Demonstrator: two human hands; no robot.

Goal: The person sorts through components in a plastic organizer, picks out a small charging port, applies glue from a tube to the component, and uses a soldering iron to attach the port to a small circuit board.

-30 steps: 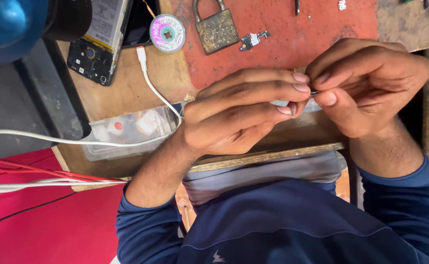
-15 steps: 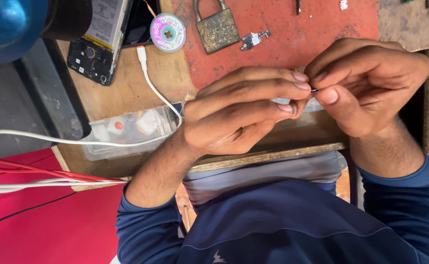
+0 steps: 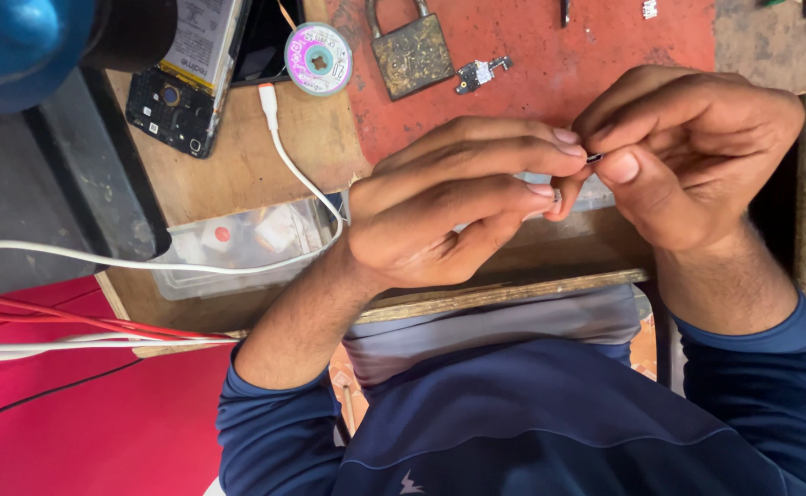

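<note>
Above the counter (image 3: 238,174) edge | left hand (image 3: 440,216) and right hand (image 3: 688,156), fingertips pinching one tiny dark part (image 3: 594,158) (kind unclear) | padlock (image 3: 410,50) well apart.

Tarnished metal padlock (image 3: 410,53); worn wood bench (image 3: 238,174)

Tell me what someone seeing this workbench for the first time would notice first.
Most striking are the two hands meeting at centre: the left hand and right hand pinch a tiny dark part between their fingertips, above the wooden bench. Behind them on the red mat lies a worn brass padlock, with a small round spool and an opened phone to its left.
</note>
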